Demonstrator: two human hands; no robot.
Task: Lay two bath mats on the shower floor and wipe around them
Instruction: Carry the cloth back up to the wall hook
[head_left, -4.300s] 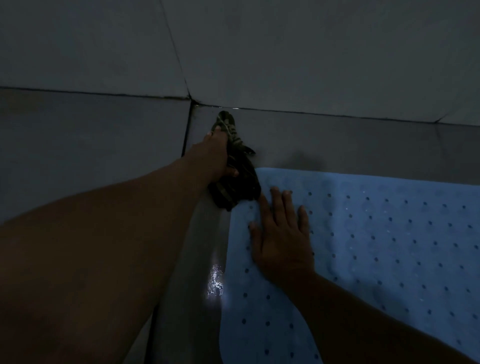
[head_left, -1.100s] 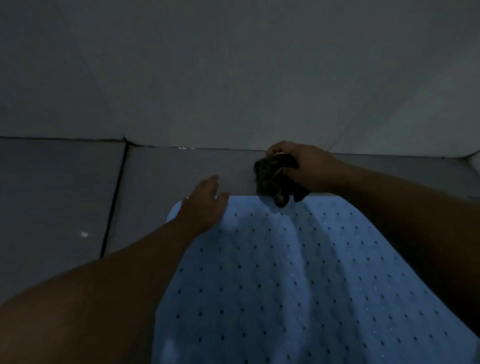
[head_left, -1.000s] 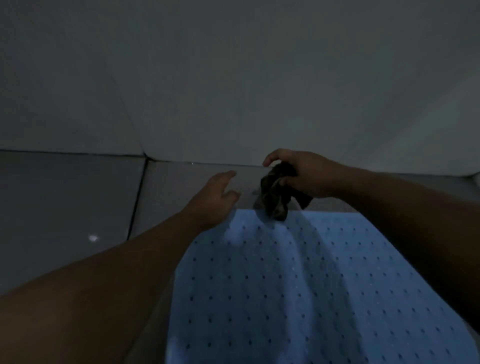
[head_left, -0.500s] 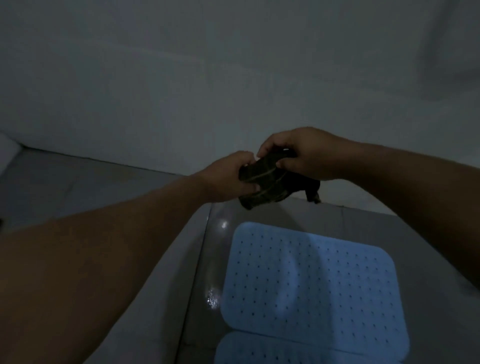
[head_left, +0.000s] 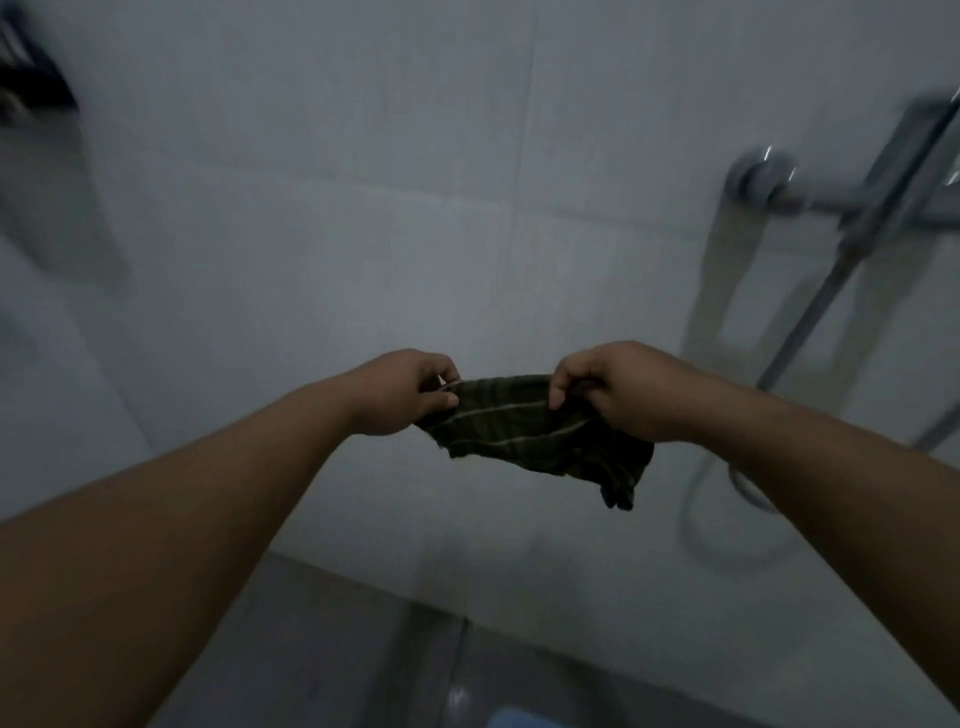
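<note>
At the centre of the frame, a dark striped cloth (head_left: 524, 426) is held stretched between two hands. The left hand (head_left: 402, 392) is closed on the cloth's left edge, pinched between thumb and fingers; the right hand (head_left: 618, 389) is closed on the right edge, with a loose corner left hanging below it. The cloth is held up in the air in front of the tiled wall (head_left: 363, 234), well above the floor (head_left: 363, 649).

Only a small blue corner of a bath mat (head_left: 524, 719) is seen, at the bottom edge right of centre; whether both mats are laid cannot be told from here. A wet glint is seen on the floor just beside it. At the upper right, blurred metal shower fittings (head_left: 810, 202) are mounted on the wall.

Several risks can be judged. The cloth could be dropped if either pinch is loosened, since little fabric is gripped. Footing could be lost on the wet floor. The fittings could be knocked by the right arm if it is swung outward.
</note>
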